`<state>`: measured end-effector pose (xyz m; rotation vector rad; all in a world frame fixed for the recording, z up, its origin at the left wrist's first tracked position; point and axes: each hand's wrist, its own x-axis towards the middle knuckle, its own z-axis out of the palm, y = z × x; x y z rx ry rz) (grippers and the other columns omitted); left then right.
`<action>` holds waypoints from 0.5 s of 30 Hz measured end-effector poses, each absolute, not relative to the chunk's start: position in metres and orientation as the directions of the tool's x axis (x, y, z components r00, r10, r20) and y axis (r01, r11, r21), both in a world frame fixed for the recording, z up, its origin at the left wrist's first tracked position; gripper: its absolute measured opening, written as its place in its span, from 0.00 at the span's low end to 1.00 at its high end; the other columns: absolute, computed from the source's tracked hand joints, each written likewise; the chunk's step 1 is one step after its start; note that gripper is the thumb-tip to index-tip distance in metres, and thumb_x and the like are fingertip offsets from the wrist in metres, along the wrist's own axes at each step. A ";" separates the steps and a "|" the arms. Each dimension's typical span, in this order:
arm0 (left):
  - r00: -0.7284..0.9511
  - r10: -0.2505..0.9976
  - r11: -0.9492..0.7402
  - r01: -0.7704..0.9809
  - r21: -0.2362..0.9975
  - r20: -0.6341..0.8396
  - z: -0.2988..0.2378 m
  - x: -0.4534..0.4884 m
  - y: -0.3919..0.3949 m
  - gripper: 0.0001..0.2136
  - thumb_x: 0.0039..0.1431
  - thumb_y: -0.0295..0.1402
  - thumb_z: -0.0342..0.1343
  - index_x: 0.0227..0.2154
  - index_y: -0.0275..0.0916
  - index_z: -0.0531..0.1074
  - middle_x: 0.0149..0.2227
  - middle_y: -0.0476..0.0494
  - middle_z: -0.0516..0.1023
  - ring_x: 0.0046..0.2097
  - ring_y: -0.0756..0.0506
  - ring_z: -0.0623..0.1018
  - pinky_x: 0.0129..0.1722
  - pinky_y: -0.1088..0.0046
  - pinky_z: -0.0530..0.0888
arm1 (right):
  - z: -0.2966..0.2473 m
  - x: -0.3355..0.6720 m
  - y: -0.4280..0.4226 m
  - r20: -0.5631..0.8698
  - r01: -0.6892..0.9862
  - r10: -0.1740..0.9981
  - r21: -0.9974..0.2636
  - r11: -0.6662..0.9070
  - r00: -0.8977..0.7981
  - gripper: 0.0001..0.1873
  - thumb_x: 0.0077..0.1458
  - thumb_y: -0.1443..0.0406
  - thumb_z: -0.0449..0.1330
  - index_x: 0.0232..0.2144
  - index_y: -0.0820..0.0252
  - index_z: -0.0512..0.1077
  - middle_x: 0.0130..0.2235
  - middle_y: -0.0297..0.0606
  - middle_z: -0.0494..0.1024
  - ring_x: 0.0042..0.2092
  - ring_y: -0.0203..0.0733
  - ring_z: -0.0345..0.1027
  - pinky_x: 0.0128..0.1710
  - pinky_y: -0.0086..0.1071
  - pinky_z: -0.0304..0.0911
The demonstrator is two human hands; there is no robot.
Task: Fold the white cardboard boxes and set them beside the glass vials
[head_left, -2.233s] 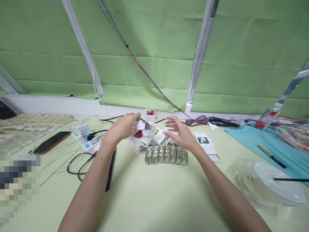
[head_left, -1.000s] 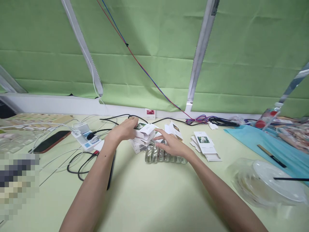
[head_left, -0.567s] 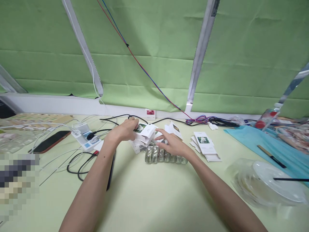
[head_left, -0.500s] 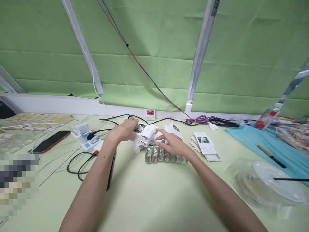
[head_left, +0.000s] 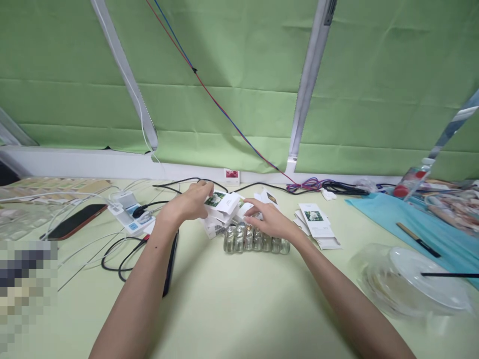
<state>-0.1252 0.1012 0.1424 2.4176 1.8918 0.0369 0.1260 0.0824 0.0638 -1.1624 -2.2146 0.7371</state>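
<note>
My left hand (head_left: 194, 202) is closed on the left side of a stack of flattened white cartons (head_left: 226, 203), the top one printed with a white flower. Just right of the stack, my right hand (head_left: 270, 218) hovers with fingers curved and apart; nothing shows between them. Another white carton (head_left: 239, 214) lies partly under the held stack, close to its fingertips. Below that hand stands a row of several small clear glass bottles (head_left: 248, 240), its right part partly covered by the hand. Behind, a carton with a dark picture (head_left: 272, 198) leans at an angle.
More flower-printed cartons (head_left: 316, 222) lie at right. Beyond them are a blue cloth (head_left: 377, 212), a knife (head_left: 417, 239) and a bagged white spool (head_left: 430, 279). Left are a phone (head_left: 77, 222), a power strip (head_left: 130, 214) and cables. A small pink-flower box (head_left: 232, 177) stands at the back.
My right hand has drawn slightly right, away from the held cartons, uncovering more of the bottle tops. My left hand keeps its hold, and the view has shifted slightly.
</note>
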 end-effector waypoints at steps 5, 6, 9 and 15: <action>0.254 0.966 -0.250 0.964 0.096 -0.037 0.140 -0.122 0.103 0.32 0.37 0.19 0.55 0.49 0.45 0.63 0.52 0.42 0.70 0.56 0.37 0.71 0.41 0.70 0.72 | 0.065 0.130 0.084 0.218 0.549 0.847 -0.678 0.489 -0.484 0.25 0.63 0.60 0.57 0.62 0.51 0.64 0.48 0.38 0.83 0.50 0.47 0.74 0.45 0.37 0.64; 0.253 0.967 -0.248 0.964 0.096 -0.043 0.140 -0.121 0.102 0.33 0.37 0.19 0.55 0.52 0.45 0.63 0.53 0.41 0.69 0.57 0.37 0.71 0.43 0.69 0.72 | 0.066 0.130 0.084 0.223 0.546 0.847 -0.680 0.490 -0.483 0.24 0.64 0.61 0.57 0.61 0.52 0.65 0.48 0.38 0.83 0.49 0.47 0.74 0.45 0.37 0.64; 0.249 0.968 -0.244 0.965 0.094 -0.043 0.143 -0.118 0.097 0.38 0.37 0.18 0.55 0.56 0.46 0.62 0.55 0.39 0.68 0.61 0.35 0.68 0.45 0.68 0.73 | 0.070 0.132 0.084 0.238 0.541 0.847 -0.681 0.494 -0.475 0.23 0.63 0.61 0.57 0.60 0.54 0.66 0.47 0.38 0.84 0.49 0.46 0.75 0.48 0.38 0.64; 0.328 0.942 -0.332 0.941 0.067 0.071 0.150 -0.107 0.077 0.37 0.42 0.19 0.55 0.58 0.46 0.62 0.58 0.38 0.67 0.64 0.35 0.64 0.51 0.64 0.72 | 0.069 0.133 0.087 0.267 0.556 0.865 -0.677 0.482 -0.425 0.21 0.63 0.63 0.58 0.57 0.54 0.69 0.46 0.39 0.84 0.51 0.47 0.75 0.52 0.40 0.63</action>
